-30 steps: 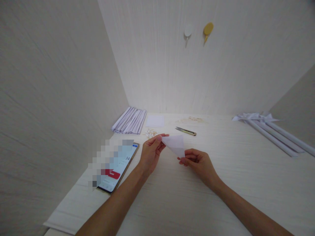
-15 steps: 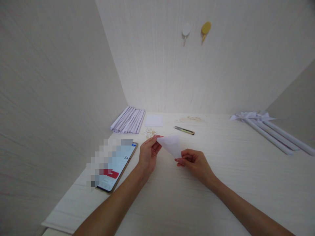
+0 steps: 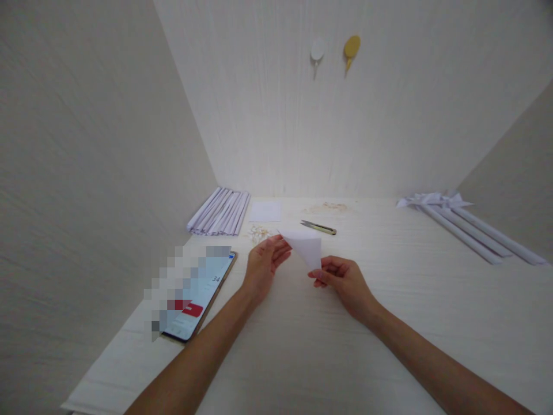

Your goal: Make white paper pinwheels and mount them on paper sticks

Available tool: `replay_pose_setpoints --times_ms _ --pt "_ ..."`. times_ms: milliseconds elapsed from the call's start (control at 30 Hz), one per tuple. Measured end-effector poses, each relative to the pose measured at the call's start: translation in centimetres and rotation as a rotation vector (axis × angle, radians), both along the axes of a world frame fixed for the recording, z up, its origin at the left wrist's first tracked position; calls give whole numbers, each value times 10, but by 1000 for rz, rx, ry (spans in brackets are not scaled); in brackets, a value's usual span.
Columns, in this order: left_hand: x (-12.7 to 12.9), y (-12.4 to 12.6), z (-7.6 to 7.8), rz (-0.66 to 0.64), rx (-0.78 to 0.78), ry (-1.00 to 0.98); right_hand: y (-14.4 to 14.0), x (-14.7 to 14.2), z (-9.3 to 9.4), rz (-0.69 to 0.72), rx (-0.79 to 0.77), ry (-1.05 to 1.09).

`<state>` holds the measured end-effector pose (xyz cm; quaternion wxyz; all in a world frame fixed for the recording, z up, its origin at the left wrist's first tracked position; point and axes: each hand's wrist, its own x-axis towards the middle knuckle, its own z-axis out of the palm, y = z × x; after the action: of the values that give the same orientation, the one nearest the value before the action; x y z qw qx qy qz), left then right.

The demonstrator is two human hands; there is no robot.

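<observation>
A small white sheet of folded paper (image 3: pixel 307 246), triangular in outline, is held up over the table between my two hands. My left hand (image 3: pixel 262 262) has its thumb and fingers at the paper's left corner, with the other fingers loosely curled beneath. At the lower right corner, my right hand (image 3: pixel 341 279) pinches the paper between thumb and fingers. Just beyond the paper lie thread snips (image 3: pixel 318 227), flat on the table. A little heap of pale scraps (image 3: pixel 259 233) sits behind my left hand.
Several rolled paper tubes (image 3: pixel 220 212) lie in a row at the back left, beside a flat white paper square (image 3: pixel 265 211). A phone (image 3: pixel 203 305) rests left of my left forearm. Long paper tubes with folded tops (image 3: pixel 475 230) lie at right. Two hooks (image 3: pixel 352 47) hang on the back wall.
The paper has turned slightly, its upper edge now more level. My left fingers have straightened and spread a little. The whole view has shifted slightly.
</observation>
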<state>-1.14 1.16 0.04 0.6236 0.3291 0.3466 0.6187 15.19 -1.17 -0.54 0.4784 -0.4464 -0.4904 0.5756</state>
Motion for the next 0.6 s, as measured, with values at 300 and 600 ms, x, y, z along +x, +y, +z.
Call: replay_pose_setpoints --times_ms 300,600 --pt "17 -14 -1 -228 79 89 -4 -2 4 109 -40 -22" --pt "20 -17 1 -197 48 156 -6 -4 -3 231 23 -178"
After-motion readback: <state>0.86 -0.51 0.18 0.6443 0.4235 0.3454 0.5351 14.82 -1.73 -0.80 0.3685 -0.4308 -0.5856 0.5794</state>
